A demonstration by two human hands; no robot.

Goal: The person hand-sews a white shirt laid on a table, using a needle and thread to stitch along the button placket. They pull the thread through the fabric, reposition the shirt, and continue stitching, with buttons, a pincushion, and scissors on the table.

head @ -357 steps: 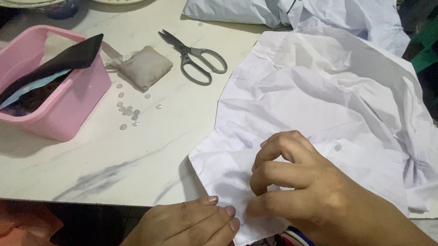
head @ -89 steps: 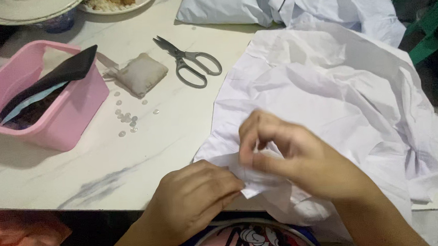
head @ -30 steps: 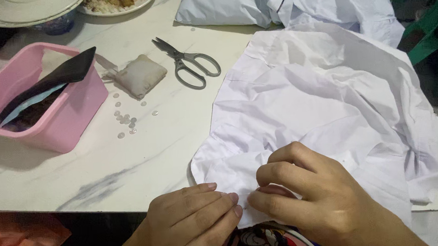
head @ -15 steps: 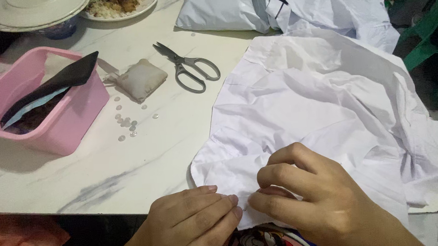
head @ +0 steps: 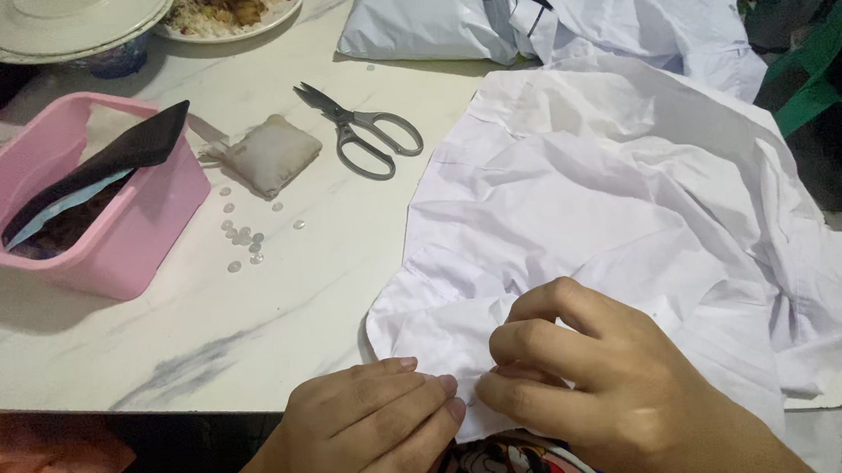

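Both hands work the near edge of a crumpled white garment [head: 621, 197] spread over the right of the marble table [head: 253, 332]. The left hand [head: 374, 431] lies curled on the hem, and the right hand [head: 592, 381] pinches the cloth just beside it. Farther left lie small clear buttons [head: 243, 238], a grey pincushion [head: 268, 156], scissors [head: 363, 134] and a pink tub [head: 83, 206].

There is one camera, worn on the person's head. It looks down and forward at the white table [head: 252, 312] from close up. The two hands sit at the near bottom edge. The plates [head: 64, 25] are far, top left. No second view shares the scene.
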